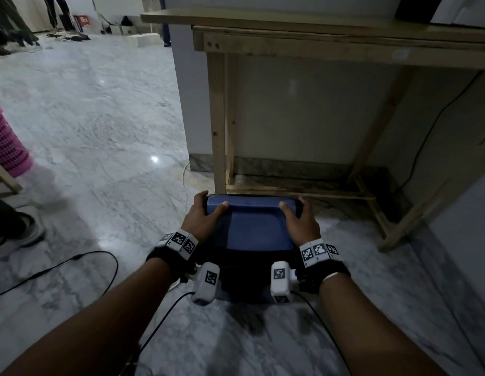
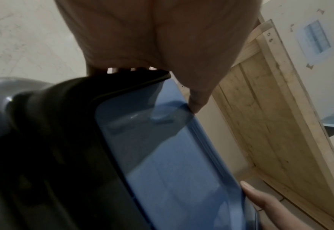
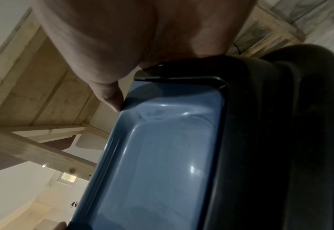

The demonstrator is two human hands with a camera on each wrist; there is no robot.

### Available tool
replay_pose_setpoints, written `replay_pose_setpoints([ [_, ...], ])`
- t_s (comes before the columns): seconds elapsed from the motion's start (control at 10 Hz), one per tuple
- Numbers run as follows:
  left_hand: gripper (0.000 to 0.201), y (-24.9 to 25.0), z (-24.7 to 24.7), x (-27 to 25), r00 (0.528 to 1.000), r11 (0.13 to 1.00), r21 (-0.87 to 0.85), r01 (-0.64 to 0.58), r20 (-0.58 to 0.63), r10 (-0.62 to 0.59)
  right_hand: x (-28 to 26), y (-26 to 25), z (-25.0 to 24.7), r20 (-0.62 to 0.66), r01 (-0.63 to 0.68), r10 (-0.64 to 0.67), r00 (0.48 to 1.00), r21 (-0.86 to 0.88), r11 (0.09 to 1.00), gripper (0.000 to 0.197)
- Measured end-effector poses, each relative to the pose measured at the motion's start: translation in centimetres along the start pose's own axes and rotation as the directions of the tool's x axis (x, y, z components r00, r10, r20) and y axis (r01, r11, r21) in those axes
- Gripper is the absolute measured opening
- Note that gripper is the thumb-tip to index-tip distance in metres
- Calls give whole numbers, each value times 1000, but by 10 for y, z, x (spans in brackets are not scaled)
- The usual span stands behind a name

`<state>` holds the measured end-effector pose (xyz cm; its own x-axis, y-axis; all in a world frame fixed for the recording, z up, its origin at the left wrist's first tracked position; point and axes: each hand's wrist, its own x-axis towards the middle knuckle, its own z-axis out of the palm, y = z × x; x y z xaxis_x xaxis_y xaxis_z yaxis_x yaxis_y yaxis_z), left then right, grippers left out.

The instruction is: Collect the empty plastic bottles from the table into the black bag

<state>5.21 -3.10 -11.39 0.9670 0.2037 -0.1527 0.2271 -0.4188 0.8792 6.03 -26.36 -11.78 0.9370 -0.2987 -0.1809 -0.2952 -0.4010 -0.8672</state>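
Bin (image 1: 252, 234), blue, lined with the black bag (image 1: 246, 280), on the floor just in front of the wooden table (image 1: 317, 33).
Left hand (image 1: 202, 221) and right hand (image 1: 301, 222) each grip the bin's far rim, thumbs inside; 0 bottles visible in it.

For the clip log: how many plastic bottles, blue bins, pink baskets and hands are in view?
Plastic bottles: 0
Blue bin: 1
Pink basket: 1
Hands: 2, left hand and right hand
Total: 4
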Motion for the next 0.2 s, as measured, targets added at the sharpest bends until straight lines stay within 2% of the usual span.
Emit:
replay_pose_setpoints([
  [0.2,84,-10,-15,6,998,999,29,-45,51,44,5,3,-14,33,32,-32,999,0,999,73],
])
